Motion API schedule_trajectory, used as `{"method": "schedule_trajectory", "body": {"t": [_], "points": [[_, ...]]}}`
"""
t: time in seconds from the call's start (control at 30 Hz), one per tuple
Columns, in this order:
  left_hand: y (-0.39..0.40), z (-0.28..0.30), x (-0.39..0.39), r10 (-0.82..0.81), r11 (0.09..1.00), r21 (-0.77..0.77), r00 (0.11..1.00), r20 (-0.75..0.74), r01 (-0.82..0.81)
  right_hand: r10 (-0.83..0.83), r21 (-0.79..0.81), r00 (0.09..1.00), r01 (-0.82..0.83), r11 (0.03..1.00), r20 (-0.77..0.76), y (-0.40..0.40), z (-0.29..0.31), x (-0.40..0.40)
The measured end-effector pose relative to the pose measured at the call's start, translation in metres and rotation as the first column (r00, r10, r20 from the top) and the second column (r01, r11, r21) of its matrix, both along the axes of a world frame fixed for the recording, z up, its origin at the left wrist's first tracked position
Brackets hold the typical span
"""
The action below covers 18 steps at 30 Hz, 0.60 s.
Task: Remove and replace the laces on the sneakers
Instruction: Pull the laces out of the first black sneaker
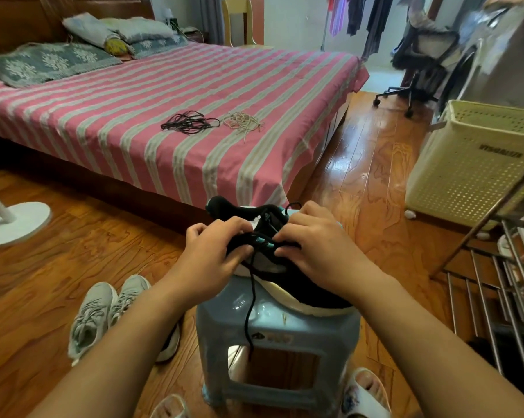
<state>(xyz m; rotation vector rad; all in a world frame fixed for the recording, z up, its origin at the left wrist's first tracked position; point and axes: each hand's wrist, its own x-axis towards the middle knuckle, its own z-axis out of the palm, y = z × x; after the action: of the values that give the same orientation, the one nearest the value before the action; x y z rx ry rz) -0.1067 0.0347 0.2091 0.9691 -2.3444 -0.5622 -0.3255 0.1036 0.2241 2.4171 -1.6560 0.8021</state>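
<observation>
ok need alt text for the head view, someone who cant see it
Two hands, left hand and right hand, work a black lace on a black sneaker resting on a blue plastic stool. Behind, black laces and pale laces lie on a pink striped bed; grey sneakers sit on the floor.

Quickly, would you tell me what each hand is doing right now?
Left hand: fingers curled, gripping the black sneaker at its lace area.
Right hand: fingers curled, gripping the same sneaker.
</observation>
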Motion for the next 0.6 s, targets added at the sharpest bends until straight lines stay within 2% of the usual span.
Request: {"method": "schedule_trajectory", "body": {"t": [0.07,0.1,0.13,0.17,0.2,0.23,0.27,0.3,0.37,0.4,0.43,0.5,0.6], "points": [[0.001,0.000,0.002,-0.004,1.000,0.005,1.000,-0.008,0.004,-0.017,-0.042,0.999,0.015,0.999,-0.031,-0.001,0.003,-0.011],[0.001,0.000,0.003,-0.006,1.000,0.005,1.000,-0.012,0.006,-0.087,-0.063,0.996,0.088,0.994,0.011,-0.002,0.004,-0.021],[0.001,-0.001,0.004,-0.007,1.000,0.003,1.000,-0.015,0.007,-0.220,-0.072,0.969,0.228,0.971,0.111,-0.002,0.006,-0.034],[0.002,-0.001,0.005,-0.004,1.000,-0.003,1.000,-0.019,0.004,-0.394,-0.035,0.886,0.414,0.909,0.246,-0.002,0.007,-0.050],[0.003,-0.001,0.005,0.000,1.000,-0.009,1.000,-0.021,0.000,-0.554,0.046,0.758,0.575,0.817,0.345,-0.002,0.008,-0.065],[0.003,0.000,0.005,0.004,1.000,-0.017,1.000,-0.021,-0.004,-0.648,0.121,0.657,0.660,0.741,0.385,-0.001,0.008,-0.075],[0.004,0.000,0.004,0.006,0.999,-0.031,1.000,-0.014,-0.006,-0.663,0.119,0.654,0.673,0.730,0.365,0.000,0.007,-0.076],[0.005,0.001,0.002,0.009,0.998,-0.054,1.000,-0.005,-0.009,-0.594,0.070,0.734,0.609,0.790,0.330,0.003,0.007,-0.069],[0.008,0.001,-0.001,0.021,0.991,-0.130,1.000,0.020,-0.019,-0.293,0.037,0.922,0.294,0.955,0.251,0.009,0.009,-0.041],[0.009,0.001,-0.001,0.030,0.979,-0.201,0.999,0.045,-0.020,-0.156,0.061,0.971,0.147,0.987,0.182,0.010,0.009,-0.029],[0.010,0.001,-0.001,0.039,0.957,-0.290,0.996,0.079,-0.015,-0.059,0.070,0.993,0.052,0.996,0.107,0.010,0.007,-0.019],[0.012,0.002,-0.002,0.064,0.903,-0.430,0.990,0.122,-0.005,0.028,0.010,0.999,-0.028,1.000,0.023,0.005,0.000,-0.008],[0.013,0.004,0.000,0.044,0.883,-0.469,0.991,0.129,0.022,-0.010,-0.083,0.998,0.016,0.996,0.068,0.002,0.005,-0.013]]}}
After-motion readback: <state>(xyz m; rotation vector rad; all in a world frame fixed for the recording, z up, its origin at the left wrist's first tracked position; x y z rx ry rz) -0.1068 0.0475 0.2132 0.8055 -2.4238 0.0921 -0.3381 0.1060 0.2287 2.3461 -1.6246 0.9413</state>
